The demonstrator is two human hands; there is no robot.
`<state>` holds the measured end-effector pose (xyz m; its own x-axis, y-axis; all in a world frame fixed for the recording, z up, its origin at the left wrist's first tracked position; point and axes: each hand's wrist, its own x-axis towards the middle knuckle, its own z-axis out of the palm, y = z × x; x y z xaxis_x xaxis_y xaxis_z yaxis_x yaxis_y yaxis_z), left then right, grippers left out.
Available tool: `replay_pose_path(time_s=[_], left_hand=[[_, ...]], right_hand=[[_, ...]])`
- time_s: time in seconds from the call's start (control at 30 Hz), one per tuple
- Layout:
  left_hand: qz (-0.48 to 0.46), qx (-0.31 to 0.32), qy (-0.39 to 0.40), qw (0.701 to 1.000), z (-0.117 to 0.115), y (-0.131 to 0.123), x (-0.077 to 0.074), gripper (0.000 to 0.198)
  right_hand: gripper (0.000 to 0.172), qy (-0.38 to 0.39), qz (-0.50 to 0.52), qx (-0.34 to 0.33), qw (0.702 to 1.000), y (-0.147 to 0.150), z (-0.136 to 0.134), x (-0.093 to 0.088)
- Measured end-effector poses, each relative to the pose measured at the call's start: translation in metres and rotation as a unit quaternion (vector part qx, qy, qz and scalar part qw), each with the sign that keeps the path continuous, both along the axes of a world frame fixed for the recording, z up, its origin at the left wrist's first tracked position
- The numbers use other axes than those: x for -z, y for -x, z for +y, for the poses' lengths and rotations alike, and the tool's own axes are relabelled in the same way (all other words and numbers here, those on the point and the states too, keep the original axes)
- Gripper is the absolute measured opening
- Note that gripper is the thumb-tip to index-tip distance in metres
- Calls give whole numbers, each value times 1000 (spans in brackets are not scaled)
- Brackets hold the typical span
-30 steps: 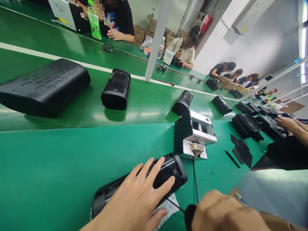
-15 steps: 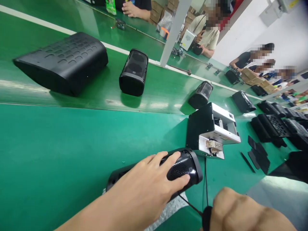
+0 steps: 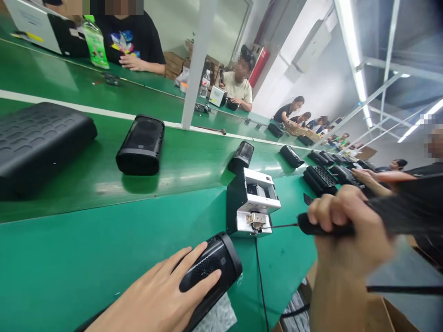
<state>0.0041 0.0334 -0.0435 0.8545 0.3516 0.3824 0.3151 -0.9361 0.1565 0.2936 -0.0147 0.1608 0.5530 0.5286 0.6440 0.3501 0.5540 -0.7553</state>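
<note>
My left hand (image 3: 162, 286) lies over a black speaker (image 3: 226, 267) at the bottom middle, its fingers and thumb gripping the rounded casing by the perforated panel. Under the speaker shows a clear plastic bag (image 3: 221, 316). My right hand (image 3: 353, 221) is wrapped round the black handle of an electric screwdriver (image 3: 306, 224), held sideways. The screwdriver's thin bit points left and its tip is at the metal outlet of a black and white screw feeder (image 3: 238, 207). Whether a screw sits on the tip is too small to tell.
Black speakers stand along the green belt (image 3: 194, 177), one upright (image 3: 141, 145) and a large ridged casing (image 3: 41, 138) at left. A white post (image 3: 195, 69) rises beyond. A cable (image 3: 261, 286) runs down from the feeder. Co-workers sit across and at right.
My right hand has lifted the screwdriver from the lower right up to the feeder's outlet. My left hand stays on the speaker. The view has tilted up and turned right.
</note>
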Motion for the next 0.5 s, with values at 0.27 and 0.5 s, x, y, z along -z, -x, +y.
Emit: replay_pose_path(time_s=[0.27,0.5], left_hand=[[-48,-2,-3,999,0,1,19,87],[38,-4,78,996,-5,-8,-28,83]], right_hand=[[39,31,0,-48,998,-15,36,37],[40,100,53,-101,988,-4,-26,32]])
